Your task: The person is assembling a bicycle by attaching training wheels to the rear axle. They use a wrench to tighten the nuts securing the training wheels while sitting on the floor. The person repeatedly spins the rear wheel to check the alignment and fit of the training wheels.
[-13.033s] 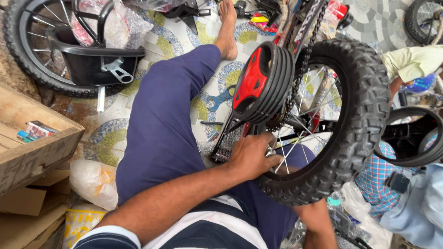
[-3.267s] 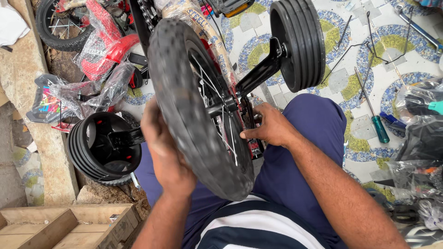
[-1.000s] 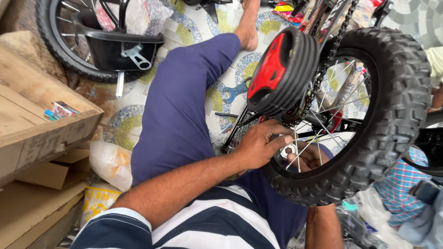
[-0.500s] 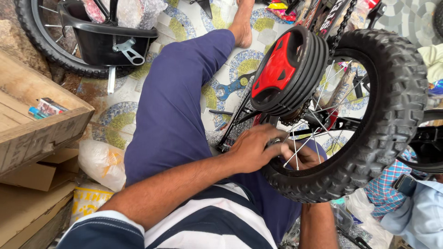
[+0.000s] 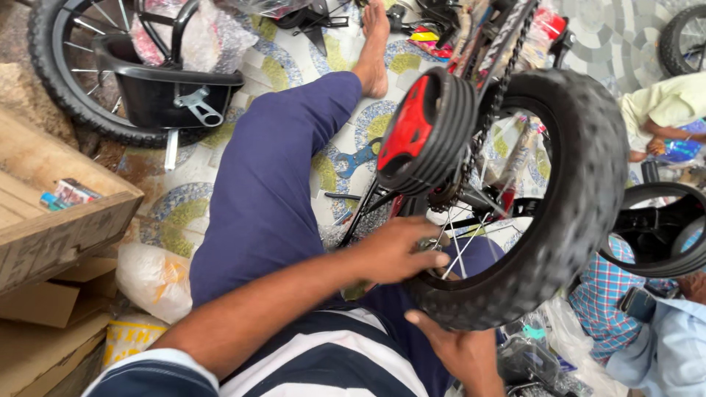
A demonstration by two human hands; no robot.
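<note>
Patterned tile floor (image 5: 184,195); left hand (image 5: 393,250) grips spokes (image 5: 460,250), knobby tyre (image 5: 581,198) (rubber).

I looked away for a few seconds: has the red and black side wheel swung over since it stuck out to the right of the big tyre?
Yes. The red and black side wheel now sits left of the knobbly tyre, over the blue trouser leg; the whole wheel assembly has been turned round.

Single head-worn view, looking steeply down over the wearer's striped shirt at lower centre and along the blue-trousered leg toward the patterned floor (image 5: 220,184). Very close in: the knobby bicycle wheel (image 5: 588,191) fills the right half, both forearms enter from the bottom edge. No second view to share anything with.
</note>
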